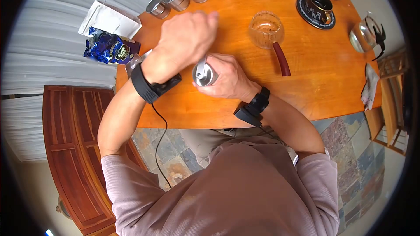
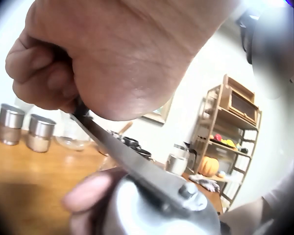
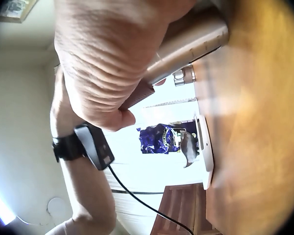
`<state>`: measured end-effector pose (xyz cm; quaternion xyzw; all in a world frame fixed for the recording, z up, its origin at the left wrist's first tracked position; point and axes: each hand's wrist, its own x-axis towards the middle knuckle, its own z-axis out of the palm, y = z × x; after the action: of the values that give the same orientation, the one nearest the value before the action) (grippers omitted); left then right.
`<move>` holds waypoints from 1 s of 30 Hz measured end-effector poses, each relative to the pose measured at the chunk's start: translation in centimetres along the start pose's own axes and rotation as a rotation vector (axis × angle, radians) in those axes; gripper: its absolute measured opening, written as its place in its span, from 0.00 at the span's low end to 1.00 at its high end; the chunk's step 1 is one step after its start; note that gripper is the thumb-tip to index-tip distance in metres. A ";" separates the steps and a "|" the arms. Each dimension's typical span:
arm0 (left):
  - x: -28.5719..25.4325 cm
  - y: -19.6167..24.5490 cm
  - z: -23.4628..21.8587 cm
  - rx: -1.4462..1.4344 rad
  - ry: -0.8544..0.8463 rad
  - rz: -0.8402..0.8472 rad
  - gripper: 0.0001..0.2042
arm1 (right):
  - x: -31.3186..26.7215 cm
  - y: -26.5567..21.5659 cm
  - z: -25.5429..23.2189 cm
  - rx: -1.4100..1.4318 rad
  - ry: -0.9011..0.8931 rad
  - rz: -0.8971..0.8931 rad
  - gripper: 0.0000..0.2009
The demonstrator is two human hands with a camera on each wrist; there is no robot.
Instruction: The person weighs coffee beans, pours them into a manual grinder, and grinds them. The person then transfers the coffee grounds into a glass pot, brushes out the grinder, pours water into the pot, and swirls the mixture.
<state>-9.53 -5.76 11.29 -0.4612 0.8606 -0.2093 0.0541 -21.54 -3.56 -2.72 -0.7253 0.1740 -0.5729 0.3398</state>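
Crank [image 1: 202, 66] at twelve o'clock, gripped by fingers [image 2: 35, 89] of the left hand [image 1: 188, 32]; grinder [image 1: 208, 81], clasped by the right hand [image 1: 229, 76], is best kept steady.

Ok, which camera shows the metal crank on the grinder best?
The left wrist view: the crank runs large and close from the left hand to the grinder. The head view shows only its hub end, the left hand hiding the rest. The right wrist view shows the grinder's body, no crank.

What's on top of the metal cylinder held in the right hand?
A metal crank arm, secured by a small fastener. Its far end runs into the left hand, which hides whatever it grips there.
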 end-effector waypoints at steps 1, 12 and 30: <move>1.7 2.0 -1.4 -0.095 -0.093 -0.095 0.09 | 0.1 0.1 0.3 0.028 -0.009 -0.028 0.18; -8.0 6.1 -2.4 0.013 -0.095 -0.217 0.19 | 1.4 1.8 -2.4 0.400 0.207 0.359 0.11; 2.1 -0.3 2.7 -0.079 0.080 -0.027 0.23 | 1.3 -0.4 0.0 0.268 -0.213 0.221 0.15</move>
<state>-9.73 -8.50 9.14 -0.4659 0.8632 -0.1943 -0.0014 -21.26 -4.09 -1.55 -0.7065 0.1376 -0.4704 0.5106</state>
